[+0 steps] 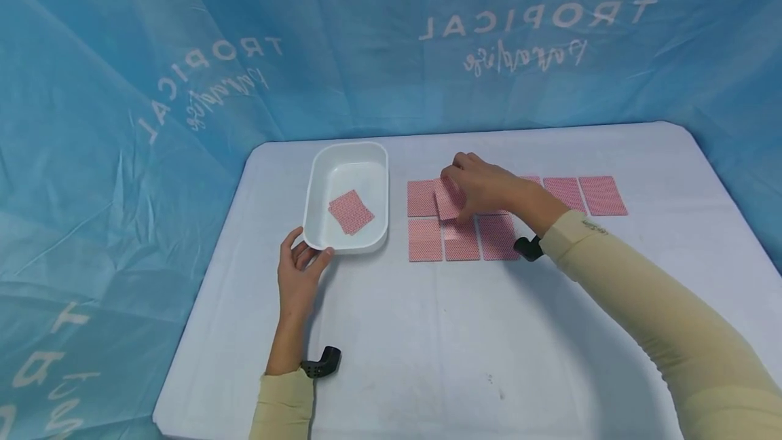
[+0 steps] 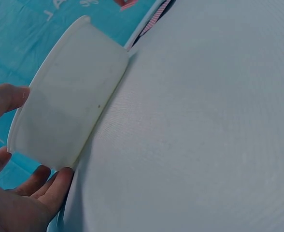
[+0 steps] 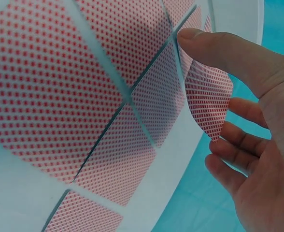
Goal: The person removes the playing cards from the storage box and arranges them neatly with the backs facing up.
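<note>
My left hand [image 1: 297,284] grips the near left corner of a white plastic tray [image 1: 384,182], its thumb at the rim and its fingers against the outer side. Inside the tray lie overlapping playing cards [image 1: 351,213] with red-patterned backs. Over the far row of cards, my right hand [image 1: 485,185] holds one playing card [image 3: 207,99] between thumb and fingers; the card bows in the right wrist view. Below and around it, face-down cards [image 1: 425,241] lie in two rows. Part of the far row is hidden by the right hand.
All of this stands on a table with a white cloth [image 1: 391,358]. Blue curtains [image 1: 366,73] with white lettering hang behind and to the left. At the far row's right end lie more face-down cards [image 1: 602,195]. Dark wrist devices [image 1: 324,362] sit at both sleeves.
</note>
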Motion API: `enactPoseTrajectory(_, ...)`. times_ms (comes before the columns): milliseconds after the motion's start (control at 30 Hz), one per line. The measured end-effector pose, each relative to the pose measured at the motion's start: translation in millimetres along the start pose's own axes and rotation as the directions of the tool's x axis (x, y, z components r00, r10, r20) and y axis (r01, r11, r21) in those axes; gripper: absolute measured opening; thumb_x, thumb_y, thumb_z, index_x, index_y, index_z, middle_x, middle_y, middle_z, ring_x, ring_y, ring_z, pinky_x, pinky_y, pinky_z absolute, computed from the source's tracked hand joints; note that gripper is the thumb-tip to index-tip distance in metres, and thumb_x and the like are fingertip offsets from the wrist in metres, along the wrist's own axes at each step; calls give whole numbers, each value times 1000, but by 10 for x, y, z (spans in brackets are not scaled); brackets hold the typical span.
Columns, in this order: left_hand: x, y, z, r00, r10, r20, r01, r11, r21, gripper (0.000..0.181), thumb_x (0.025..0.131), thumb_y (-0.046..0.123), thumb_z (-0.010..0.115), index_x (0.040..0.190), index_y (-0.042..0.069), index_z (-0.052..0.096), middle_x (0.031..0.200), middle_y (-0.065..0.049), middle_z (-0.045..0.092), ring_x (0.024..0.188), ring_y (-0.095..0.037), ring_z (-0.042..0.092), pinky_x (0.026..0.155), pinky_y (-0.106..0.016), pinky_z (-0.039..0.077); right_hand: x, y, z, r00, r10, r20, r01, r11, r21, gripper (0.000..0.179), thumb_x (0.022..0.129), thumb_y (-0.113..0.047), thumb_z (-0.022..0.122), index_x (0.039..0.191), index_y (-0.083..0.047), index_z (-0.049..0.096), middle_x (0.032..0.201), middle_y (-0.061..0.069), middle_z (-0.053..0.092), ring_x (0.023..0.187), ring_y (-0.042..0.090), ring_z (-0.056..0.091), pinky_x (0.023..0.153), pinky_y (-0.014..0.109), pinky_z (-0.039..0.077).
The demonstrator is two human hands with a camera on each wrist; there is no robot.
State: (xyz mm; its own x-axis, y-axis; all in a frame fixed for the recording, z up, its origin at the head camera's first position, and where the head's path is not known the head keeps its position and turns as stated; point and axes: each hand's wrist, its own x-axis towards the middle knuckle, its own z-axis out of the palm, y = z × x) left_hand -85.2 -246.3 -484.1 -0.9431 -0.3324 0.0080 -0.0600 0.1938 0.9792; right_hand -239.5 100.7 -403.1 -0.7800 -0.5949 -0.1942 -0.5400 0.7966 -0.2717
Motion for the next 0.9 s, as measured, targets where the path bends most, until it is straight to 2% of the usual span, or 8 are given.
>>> enactPoseTrajectory(133, 10, 4, -2, 1000, 10, -5, -10, 1000, 3, 75, 83, 23, 78, 145, 21, 36, 133, -7, 53, 116, -20, 56, 92, -36, 51, -57, 38, 3, 1000, -1, -9, 1, 1000, 14, 87, 63, -36, 90, 135, -13, 47, 120, 5, 42, 112, 22, 38, 85, 40, 51)
enactPoseTrajectory(400, -11, -4, 4, 1000, -4, 2, 4, 1000, -14, 73, 83, 24, 78, 144, 25, 37, 132, -6, 53, 115, -17, 56, 92, -34, 51, -140, 60, 34, 1000, 12, -8, -12, 998, 58, 88, 63, -34, 90, 136, -13, 47, 119, 5, 41, 111, 22, 37, 85, 40, 51)
enactPoseTrajectory(667, -18, -3, 9, 1000, 2, 2, -2, 1000, -15, 74, 83, 24, 78, 145, 24, 37, 132, -5, 53, 116, -18, 56, 91, -31, 51, -249, 148, 47, 998, 2, -70, -2, 1000, -4, 88, 62, -35, 89, 134, -8, 47, 117, 7, 42, 109, 24, 38, 84, 40, 51)
enactPoseTrajectory(900, -21, 0, 21, 1000, 4, -1, -4, 1000, 12, 75, 83, 26, 77, 145, 23, 36, 132, -4, 53, 116, -18, 56, 92, -35, 51, -361, 206, 32, 997, 35, -69, -36, 999, -7, 90, 63, -42, 88, 135, -6, 47, 119, 8, 41, 109, 24, 38, 83, 41, 51)
